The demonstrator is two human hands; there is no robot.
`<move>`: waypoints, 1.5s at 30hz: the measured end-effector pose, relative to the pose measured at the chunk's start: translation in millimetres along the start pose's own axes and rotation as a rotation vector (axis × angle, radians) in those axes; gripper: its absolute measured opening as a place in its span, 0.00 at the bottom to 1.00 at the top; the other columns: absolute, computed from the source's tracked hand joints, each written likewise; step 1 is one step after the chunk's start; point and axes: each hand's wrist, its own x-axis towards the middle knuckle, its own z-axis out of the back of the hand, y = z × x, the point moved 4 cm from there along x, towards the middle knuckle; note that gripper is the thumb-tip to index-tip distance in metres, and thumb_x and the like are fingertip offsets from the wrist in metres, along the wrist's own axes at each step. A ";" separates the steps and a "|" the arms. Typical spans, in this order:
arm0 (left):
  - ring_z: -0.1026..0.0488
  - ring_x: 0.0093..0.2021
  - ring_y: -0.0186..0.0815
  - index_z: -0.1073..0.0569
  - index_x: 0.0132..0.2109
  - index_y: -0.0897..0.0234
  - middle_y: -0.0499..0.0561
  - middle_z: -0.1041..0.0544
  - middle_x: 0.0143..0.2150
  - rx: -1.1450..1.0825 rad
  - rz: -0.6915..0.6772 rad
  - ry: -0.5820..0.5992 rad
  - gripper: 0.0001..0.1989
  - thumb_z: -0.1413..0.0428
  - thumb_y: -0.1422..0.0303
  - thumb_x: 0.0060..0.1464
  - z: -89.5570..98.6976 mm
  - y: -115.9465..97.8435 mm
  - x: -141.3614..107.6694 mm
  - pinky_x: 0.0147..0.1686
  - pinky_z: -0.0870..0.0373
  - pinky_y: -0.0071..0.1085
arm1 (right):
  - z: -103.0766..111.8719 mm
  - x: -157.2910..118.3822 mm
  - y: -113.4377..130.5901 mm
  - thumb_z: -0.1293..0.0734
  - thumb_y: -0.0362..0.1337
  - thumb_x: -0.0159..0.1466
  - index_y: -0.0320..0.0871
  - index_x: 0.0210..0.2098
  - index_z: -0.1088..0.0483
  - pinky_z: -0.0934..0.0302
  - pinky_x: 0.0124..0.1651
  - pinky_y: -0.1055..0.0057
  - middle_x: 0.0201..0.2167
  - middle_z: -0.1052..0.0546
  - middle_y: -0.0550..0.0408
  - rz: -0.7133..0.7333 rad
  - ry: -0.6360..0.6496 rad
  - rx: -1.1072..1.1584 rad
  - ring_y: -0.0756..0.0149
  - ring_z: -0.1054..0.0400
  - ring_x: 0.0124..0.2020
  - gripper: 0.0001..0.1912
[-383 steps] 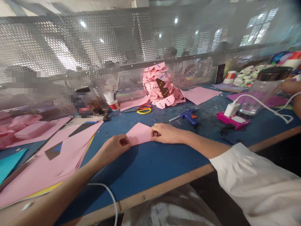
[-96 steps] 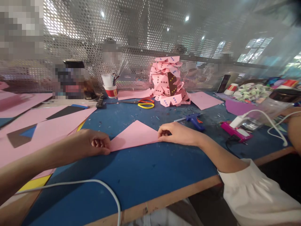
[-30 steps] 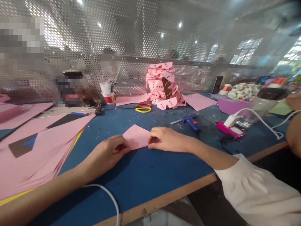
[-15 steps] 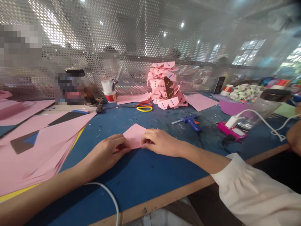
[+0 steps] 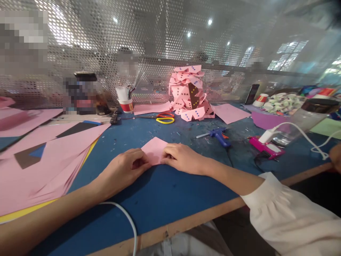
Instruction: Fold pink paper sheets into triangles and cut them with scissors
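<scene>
A small pink paper piece lies on the blue table with its pointed corner facing away from me. My left hand grips its left side between thumb and curled fingers. On the right side, my right hand pinches the paper in the same way. Beyond my hands stands a pile of folded pink papers with coloured dots. Scissors with red and yellow handles lie left of the pile's foot, and a blue glue gun rests to the right.
Large pink sheets cover the left of the table. A paper cup stands behind. A magenta power strip, white cable and clear jar are at right; another person's hand shows at the right edge.
The view has shifted slightly, so the things on the table appear a little higher and mostly further right. Both hands keep hold of the pink paper.
</scene>
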 end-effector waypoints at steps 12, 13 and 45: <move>0.31 0.31 0.36 0.28 0.33 0.61 0.48 0.25 0.31 0.053 0.063 -0.017 0.14 0.47 0.56 0.60 -2.3 -2.5 3.5 0.33 0.39 0.32 | -3.6 0.2 1.5 0.31 0.37 0.66 0.42 0.33 0.27 0.45 0.38 0.72 0.34 0.23 0.56 -0.036 -0.067 -0.022 0.70 0.33 0.33 0.06; 0.31 0.31 0.36 0.28 0.33 0.61 0.48 0.25 0.31 0.063 0.070 -0.021 0.14 0.48 0.56 0.60 -2.3 -2.5 4.0 0.33 0.39 0.32 | -4.0 0.5 1.4 0.31 0.37 0.66 0.42 0.33 0.27 0.45 0.38 0.72 0.34 0.23 0.56 -0.039 -0.072 -0.024 0.70 0.33 0.33 0.06; 0.30 0.29 0.37 0.27 0.32 0.60 0.48 0.23 0.30 0.127 0.132 -0.020 0.16 0.45 0.53 0.57 0.0 -4.0 7.5 0.31 0.39 0.31 | 6.6 -2.4 -7.0 0.29 0.45 0.65 0.44 0.33 0.26 0.47 0.34 0.71 0.35 0.20 0.56 -0.160 0.007 -0.058 0.67 0.29 0.34 0.11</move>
